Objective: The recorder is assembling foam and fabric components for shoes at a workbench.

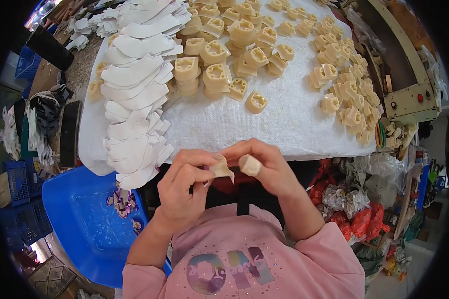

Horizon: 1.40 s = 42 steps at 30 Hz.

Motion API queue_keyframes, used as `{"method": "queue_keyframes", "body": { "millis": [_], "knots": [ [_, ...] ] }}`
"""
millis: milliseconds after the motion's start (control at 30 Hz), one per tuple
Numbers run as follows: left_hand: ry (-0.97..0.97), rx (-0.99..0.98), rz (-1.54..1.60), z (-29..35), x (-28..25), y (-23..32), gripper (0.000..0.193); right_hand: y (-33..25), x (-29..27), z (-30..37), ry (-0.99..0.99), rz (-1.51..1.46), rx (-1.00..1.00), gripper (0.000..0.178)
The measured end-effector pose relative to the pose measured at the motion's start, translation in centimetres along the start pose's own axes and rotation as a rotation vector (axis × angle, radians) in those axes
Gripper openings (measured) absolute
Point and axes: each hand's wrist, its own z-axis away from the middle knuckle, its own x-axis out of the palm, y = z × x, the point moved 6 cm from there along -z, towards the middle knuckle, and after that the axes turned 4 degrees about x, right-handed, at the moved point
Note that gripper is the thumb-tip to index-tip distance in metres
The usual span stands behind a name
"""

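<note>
Just off the table's near edge, my left hand (184, 182) pinches a small cream curved piece (222, 169) between thumb and fingers. Close by on its right is my right hand (267, 167), fingers curled toward that piece, with a cream cover around the thumb tip (250, 165). Whether the right fingers grip anything is hidden. Beyond the hands, a single hollow cream heel-shaped block (256, 102) stands apart from a stacked group of similar blocks (215, 52). To the left, overlapping white curved strips (139, 89) run in a long row toward me.
A white woven sheet (279, 127) covers the table. Smaller cream pieces (351, 94) are heaped at its right. Below left sits a blue basin (95, 234) with purple scraps. A dark phone (71, 133) lies at the left, a machine with a red button (414, 102) stands right, above red bags (366, 222).
</note>
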Motion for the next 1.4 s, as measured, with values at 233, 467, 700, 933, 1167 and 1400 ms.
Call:
{"method": "queue_keyframes", "body": {
  "millis": [233,467,700,933,1167,1400],
  "knots": [
    [-0.084,0.111,0.064,0.2,1.1,0.7,0.023,0.1,0.4,-0.7,-0.197,-0.151,0.052,0.04],
    [-0.016,-0.056,0.022,0.6,1.2,-0.7,0.021,1.0,0.1,-1.6,-0.021,-0.001,0.006,0.03],
    [0.231,-0.483,0.457,1.5,1.3,-2.8,0.016,-0.7,0.4,-1.2,-0.046,0.084,-0.372,0.024],
    [0.198,-0.519,0.518,1.1,2.1,-2.6,0.013,-1.9,0.9,-0.5,0.23,0.369,-0.512,0.016],
    [0.1,-0.365,0.13,0.8,1.5,-1.6,0.014,-3.4,1.4,0.3,0.266,0.581,-0.684,0.013],
    [0.139,-0.007,-0.049,-0.1,-0.2,-0.2,0.014,-2.5,-0.4,-0.5,0.028,-0.045,-0.516,0.031]
  ]
}}
